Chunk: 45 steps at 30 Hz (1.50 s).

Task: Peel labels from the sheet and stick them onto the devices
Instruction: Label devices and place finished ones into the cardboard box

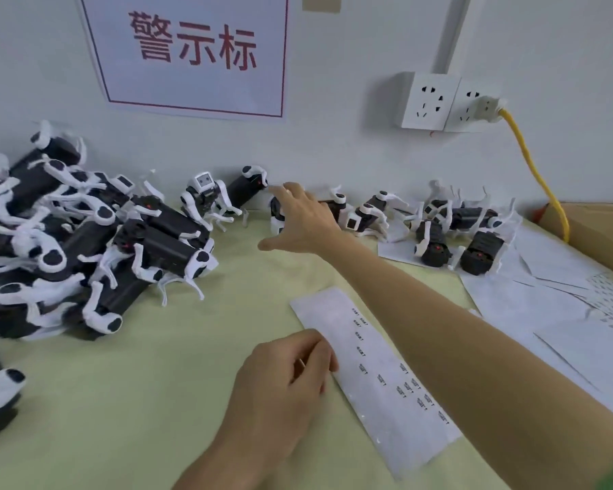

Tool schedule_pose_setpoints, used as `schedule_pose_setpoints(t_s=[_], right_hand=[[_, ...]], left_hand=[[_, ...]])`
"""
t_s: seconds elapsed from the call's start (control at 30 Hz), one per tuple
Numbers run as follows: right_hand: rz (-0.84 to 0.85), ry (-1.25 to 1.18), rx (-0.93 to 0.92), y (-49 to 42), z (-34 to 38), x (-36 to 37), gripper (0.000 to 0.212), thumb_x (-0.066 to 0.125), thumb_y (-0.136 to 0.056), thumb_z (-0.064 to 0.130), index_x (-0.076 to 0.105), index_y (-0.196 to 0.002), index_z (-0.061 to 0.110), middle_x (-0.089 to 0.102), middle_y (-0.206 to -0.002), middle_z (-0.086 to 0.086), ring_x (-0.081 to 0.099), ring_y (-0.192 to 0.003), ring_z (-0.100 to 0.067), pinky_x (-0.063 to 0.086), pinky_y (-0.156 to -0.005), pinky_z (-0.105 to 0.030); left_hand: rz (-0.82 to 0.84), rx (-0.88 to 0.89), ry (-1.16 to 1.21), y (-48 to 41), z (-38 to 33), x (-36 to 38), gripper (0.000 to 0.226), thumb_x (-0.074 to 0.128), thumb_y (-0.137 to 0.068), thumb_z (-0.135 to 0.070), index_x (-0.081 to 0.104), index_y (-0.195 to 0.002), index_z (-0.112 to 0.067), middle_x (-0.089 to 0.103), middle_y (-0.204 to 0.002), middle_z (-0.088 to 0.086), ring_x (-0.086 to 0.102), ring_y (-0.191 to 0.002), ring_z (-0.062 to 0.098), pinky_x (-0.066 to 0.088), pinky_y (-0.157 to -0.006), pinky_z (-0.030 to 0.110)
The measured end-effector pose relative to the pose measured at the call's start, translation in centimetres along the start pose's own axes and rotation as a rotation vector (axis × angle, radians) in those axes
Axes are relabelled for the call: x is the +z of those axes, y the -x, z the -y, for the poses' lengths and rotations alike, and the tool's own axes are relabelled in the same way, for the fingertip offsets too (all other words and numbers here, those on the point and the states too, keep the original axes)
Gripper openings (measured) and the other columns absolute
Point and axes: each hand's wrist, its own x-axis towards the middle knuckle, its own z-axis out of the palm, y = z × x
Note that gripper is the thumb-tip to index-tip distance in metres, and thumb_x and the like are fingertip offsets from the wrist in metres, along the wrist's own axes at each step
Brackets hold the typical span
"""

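Right hand (298, 221), fingers spread and holding nothing, reaches over a device (333, 206) lying crosswise by the wall, well beyond the label sheet (386, 383) on the counter (156, 383). Left hand (284, 380) is curled at the sheet's left edge; whether it pinches anything cannot be told.

Under my left hand (284, 376) the label sheet (376, 380) is smooth white paper with a faint sheen, and it lies on a matt yellow-green cloth (156, 366) that is lightly creased. The devices (170, 221) beyond and to the left of my right hand (298, 217) look like hard plastic, with matt black bodies and smooth white legs. To the right of that hand lie thin matt paper sheets (531, 302) and a brown cardboard box (602, 235).
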Motion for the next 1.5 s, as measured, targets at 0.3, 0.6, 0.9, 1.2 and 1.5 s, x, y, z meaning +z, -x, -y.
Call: schedule_pose_setpoints(t_s=[0.3, 0.6, 0.9, 1.2, 1.5], right_hand=[[-0.069, 0.118, -0.017, 0.5, 0.0, 1.7, 0.056, 0.061, -0.095, 0.027, 0.046, -0.148, 0.019, 0.043, -0.151, -0.009, 0.028, -0.146, -0.030, 0.039, -0.109, -0.047], [-0.332, -0.620, 0.117, 10.4, -1.9, -2.6, 0.025, 0.060, -0.096, 0.037, 0.066, -0.118, 0.027, 0.066, -0.093, 0.010, 0.057, -0.082, -0.007, 0.042, -0.072, -0.023], [-0.281, -1.966, 0.316, 20.5, -2.1, -5.9, 0.039, 0.049, -0.098, 0.026, 0.062, -0.120, -0.003, 0.063, -0.072, -0.015, 0.058, -0.084, -0.041, 0.050, -0.093, -0.044], [-0.054, -1.925, 0.251, 22.0, 0.8, -5.2, 0.023, 0.052, -0.075, 0.029, 0.064, -0.077, 0.009, 0.053, -0.085, -0.015, 0.050, -0.065, -0.028, 0.046, -0.061, -0.033], [-0.026, -1.504, 0.157, 22.5, 0.9, -4.9, 0.020, 0.058, -0.088, 0.022, 0.073, -0.091, 0.009, 0.070, -0.099, -0.006, 0.068, -0.086, -0.017, 0.057, -0.071, -0.029]], left_hand=[[-0.063, -0.100, 0.205, -1.3, 1.0, -1.7, 0.036, 0.049, -0.101, -0.014, 0.066, -0.069, -0.019, 0.062, -0.060, 0.002, 0.053, -0.054, 0.016, 0.043, -0.049, 0.028], [0.008, -0.139, 0.390, -1.4, 0.8, -2.9, 0.039, 0.046, -0.106, -0.012, 0.072, -0.076, -0.009, 0.064, -0.069, 0.007, 0.056, -0.059, 0.020, 0.047, -0.052, 0.028], [0.004, -0.248, 0.609, -2.1, 1.2, -3.3, 0.038, 0.040, -0.106, -0.019, 0.069, -0.094, 0.003, 0.067, -0.080, 0.023, 0.061, -0.059, 0.025, 0.054, -0.052, 0.029], [0.364, -0.368, 0.932, -1.1, -0.4, -4.3, 0.056, 0.055, -0.087, -0.048, 0.076, -0.105, 0.000, 0.069, -0.094, 0.031, 0.070, -0.075, 0.040, 0.060, -0.068, 0.047], [0.464, -0.485, 0.868, 1.0, -1.9, -3.7, 0.027, 0.071, -0.090, -0.031, 0.068, -0.075, -0.009, 0.045, -0.057, 0.006, 0.049, -0.043, 0.018, 0.038, -0.044, 0.025]])
